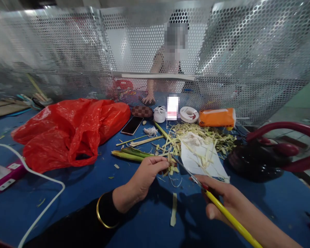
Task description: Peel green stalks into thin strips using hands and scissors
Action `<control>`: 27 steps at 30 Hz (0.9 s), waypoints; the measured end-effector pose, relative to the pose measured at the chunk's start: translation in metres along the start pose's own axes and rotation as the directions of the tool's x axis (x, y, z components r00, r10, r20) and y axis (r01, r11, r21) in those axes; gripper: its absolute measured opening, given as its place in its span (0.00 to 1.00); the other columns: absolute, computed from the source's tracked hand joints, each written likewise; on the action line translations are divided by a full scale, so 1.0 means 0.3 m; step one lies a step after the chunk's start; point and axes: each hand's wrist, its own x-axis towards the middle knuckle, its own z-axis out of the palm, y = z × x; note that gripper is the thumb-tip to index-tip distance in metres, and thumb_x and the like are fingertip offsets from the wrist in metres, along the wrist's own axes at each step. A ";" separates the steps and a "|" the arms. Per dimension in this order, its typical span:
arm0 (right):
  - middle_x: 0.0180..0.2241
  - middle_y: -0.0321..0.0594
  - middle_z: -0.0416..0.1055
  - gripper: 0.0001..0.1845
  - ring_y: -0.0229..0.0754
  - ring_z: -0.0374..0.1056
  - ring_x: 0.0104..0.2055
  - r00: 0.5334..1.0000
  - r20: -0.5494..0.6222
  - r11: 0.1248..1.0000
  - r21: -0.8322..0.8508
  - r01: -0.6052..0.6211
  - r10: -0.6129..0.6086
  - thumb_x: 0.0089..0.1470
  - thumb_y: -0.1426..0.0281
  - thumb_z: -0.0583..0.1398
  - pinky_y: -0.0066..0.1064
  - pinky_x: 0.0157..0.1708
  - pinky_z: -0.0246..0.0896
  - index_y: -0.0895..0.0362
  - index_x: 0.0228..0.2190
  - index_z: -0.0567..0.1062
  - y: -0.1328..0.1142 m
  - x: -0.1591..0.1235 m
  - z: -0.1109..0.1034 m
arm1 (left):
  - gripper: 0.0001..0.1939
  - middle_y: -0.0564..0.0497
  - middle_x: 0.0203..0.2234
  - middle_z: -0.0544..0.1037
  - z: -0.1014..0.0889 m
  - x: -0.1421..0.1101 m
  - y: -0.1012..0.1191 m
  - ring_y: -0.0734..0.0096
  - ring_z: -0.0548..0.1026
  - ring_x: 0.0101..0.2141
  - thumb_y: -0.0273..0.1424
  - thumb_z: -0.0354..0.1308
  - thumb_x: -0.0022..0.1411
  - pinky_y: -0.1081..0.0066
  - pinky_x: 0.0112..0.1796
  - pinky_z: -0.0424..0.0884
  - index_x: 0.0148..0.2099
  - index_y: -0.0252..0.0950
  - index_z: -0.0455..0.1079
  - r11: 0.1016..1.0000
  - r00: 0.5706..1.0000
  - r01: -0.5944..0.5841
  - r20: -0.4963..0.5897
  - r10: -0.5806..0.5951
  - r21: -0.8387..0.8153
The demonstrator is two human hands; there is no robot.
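My left hand (152,169), with a gold bangle at the wrist, is closed in a pinch on a small pale plant strip (169,157). Held in my right hand (222,193) is a yellow-handled tool (228,214) with a narrow metal end; its exact kind is unclear. The metal tip comes close to the strip, and whether they touch I cannot tell. Green stalks (130,155) lie just behind my left hand. A white sheet of paper (217,162) with plant scraps on it lies beyond my right hand. One flat pale strip (173,210) rests on the table between my forearms.
A red plastic bag (67,134) fills the left side, near a white cable (46,177). A dark kettle (255,160) stands right. Shredded plant pieces (217,136), a phone (132,125), a ribbon spool (189,114) and an orange packet (217,117) lie before a perforated metal screen (134,41); a person is behind it.
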 end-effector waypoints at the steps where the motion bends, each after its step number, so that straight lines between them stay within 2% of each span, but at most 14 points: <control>1: 0.38 0.38 0.76 0.32 0.50 0.69 0.40 1.000 0.018 1.000 0.001 -0.004 0.004 0.46 0.53 0.66 0.32 0.39 0.66 0.49 0.52 0.72 -0.005 0.000 -0.001 | 0.08 0.53 0.20 0.69 0.002 -0.001 0.003 0.75 0.63 0.26 0.33 0.60 0.51 0.73 0.32 0.58 0.25 0.34 0.74 1.000 1.000 0.001 0.002 -0.001 0.014; 7: 0.37 0.38 0.76 0.29 0.47 0.68 0.36 0.999 0.047 0.996 -0.089 -0.009 0.013 0.50 0.55 0.64 0.32 0.35 0.65 0.49 0.53 0.71 0.014 -0.002 -0.006 | 0.08 0.53 0.19 0.68 0.007 -0.004 0.013 0.75 0.62 0.25 0.33 0.59 0.50 0.73 0.30 0.57 0.26 0.34 0.76 0.998 1.000 -0.004 -0.007 0.004 0.056; 11: 0.35 0.38 0.76 0.26 0.46 0.68 0.37 0.998 0.055 0.999 -0.046 -0.016 0.018 0.53 0.56 0.62 0.31 0.36 0.65 0.51 0.52 0.72 0.018 -0.001 -0.004 | 0.09 0.52 0.20 0.70 0.006 -0.003 0.015 0.74 0.64 0.24 0.35 0.61 0.49 0.72 0.28 0.58 0.28 0.34 0.77 0.998 1.000 0.012 0.020 -0.013 0.059; 17: 0.31 0.37 0.76 0.21 0.45 0.69 0.32 0.999 0.029 0.996 -0.082 -0.022 0.025 0.50 0.59 0.64 0.30 0.31 0.65 0.51 0.46 0.78 0.030 0.006 -0.007 | 0.09 0.53 0.19 0.71 0.003 -0.006 0.013 0.75 0.64 0.22 0.35 0.61 0.50 0.72 0.27 0.59 0.26 0.34 0.75 0.998 0.998 0.045 0.030 -0.046 0.047; 19: 0.28 0.37 0.76 0.19 0.47 0.70 0.32 1.000 -0.013 0.996 -0.094 0.001 -0.003 0.48 0.59 0.65 0.31 0.31 0.66 0.51 0.42 0.80 0.033 0.004 -0.006 | 0.09 0.53 0.18 0.70 0.003 -0.005 0.011 0.75 0.64 0.22 0.35 0.61 0.51 0.72 0.27 0.59 0.24 0.35 0.73 0.998 0.998 0.057 0.034 -0.058 0.034; 22: 0.28 0.38 0.77 0.19 0.48 0.71 0.32 0.991 -0.124 0.988 -0.151 0.022 -0.041 0.48 0.59 0.64 0.32 0.30 0.67 0.52 0.42 0.80 0.032 -0.002 -0.005 | 0.10 0.54 0.18 0.69 0.004 0.000 0.006 0.77 0.64 0.22 0.35 0.63 0.52 0.74 0.26 0.59 0.23 0.34 0.72 0.999 0.998 0.050 0.029 -0.050 0.006; 25: 0.28 0.39 0.78 0.20 0.48 0.72 0.30 0.965 -0.257 0.939 -0.341 -0.031 -0.061 0.50 0.57 0.62 0.30 0.27 0.65 0.51 0.43 0.78 0.037 -0.001 -0.011 | 0.11 0.53 0.21 0.71 0.005 0.003 0.003 0.79 0.65 0.22 0.36 0.62 0.55 0.76 0.26 0.60 0.27 0.32 0.73 0.991 0.996 0.083 0.022 -0.082 -0.101; 27: 0.28 0.41 0.78 0.23 0.49 0.73 0.28 0.943 -0.326 0.853 -0.510 -0.112 -0.071 0.49 0.55 0.62 0.31 0.24 0.64 0.51 0.45 0.77 0.049 0.006 -0.016 | 0.09 0.51 0.24 0.73 0.006 0.002 0.003 0.78 0.69 0.23 0.34 0.60 0.57 0.77 0.26 0.63 0.32 0.32 0.74 0.966 0.988 0.156 0.018 -0.156 -0.208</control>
